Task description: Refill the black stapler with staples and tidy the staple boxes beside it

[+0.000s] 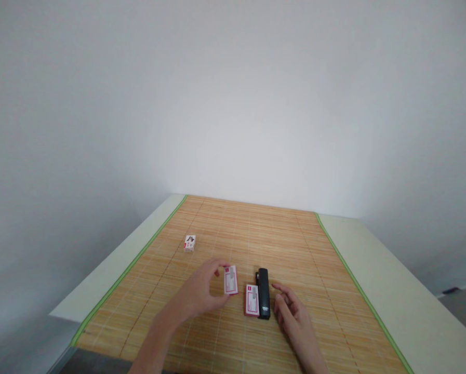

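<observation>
My left hand (201, 292) pinches a small red-and-white box (230, 280) at its left edge, holding it just above the bamboo mat (233, 322). A second red-and-white box (252, 299) lies flat on the mat, touching the left side of a black stapler (263, 293). My right hand (293, 314) rests on the mat just right of the stapler, fingers loosely spread and holding nothing. A third small white box with a red mark (189, 242) lies farther back on the left.
The mat has green edging and covers a pale table (396, 280) set against a white wall. The table's left edge and near left corner drop off to a grey floor.
</observation>
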Motion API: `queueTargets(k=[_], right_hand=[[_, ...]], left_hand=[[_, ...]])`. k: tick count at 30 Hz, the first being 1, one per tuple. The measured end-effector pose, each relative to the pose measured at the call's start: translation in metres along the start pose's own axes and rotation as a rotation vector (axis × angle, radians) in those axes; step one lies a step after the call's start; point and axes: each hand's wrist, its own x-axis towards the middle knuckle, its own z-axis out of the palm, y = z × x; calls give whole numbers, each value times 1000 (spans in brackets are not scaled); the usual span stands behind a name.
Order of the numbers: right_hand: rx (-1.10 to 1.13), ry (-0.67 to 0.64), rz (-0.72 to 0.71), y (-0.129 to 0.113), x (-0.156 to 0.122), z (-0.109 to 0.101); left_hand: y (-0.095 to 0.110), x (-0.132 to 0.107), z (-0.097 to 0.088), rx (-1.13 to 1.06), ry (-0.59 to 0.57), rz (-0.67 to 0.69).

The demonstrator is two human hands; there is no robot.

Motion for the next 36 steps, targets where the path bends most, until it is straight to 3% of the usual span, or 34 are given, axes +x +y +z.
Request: queueTargets(k=[3, 6, 11, 17, 22, 24, 26, 29, 31, 33, 36], right_hand=[[-30, -25, 25, -6, -1, 0], [-60, -38, 12, -5, -1, 1], [-79, -111, -34, 4, 1, 0], [-74, -194, -31, 9, 1, 0], [-62, -169, -22, 9, 0, 0], [-23, -144, 9, 10, 0, -2], [28, -124, 32, 10, -1, -4], [53, -112, 48, 10, -2, -6], [50, -111, 53, 10, -1, -6], [54, -115, 50, 9, -1, -4], [51, -121, 45, 9, -2, -3]], left_hand=[[25, 6, 24, -27, -85, 81], [33, 9, 41, -5, -131, 90], [28, 10, 53, -37, -132, 103], [20, 8, 66, -128, -106, 27], [16, 3, 76, -121, -65, 42], [7, 3, 68, -96, -7, 46], [-12, 7, 48, -32, 132, 20], [-54, 20, 1, 124, 418, -89], [-82, 31, -32, 142, 545, -263], [-104, 41, -57, 63, 563, -424], [-119, 53, -73, -10, 497, -477]])
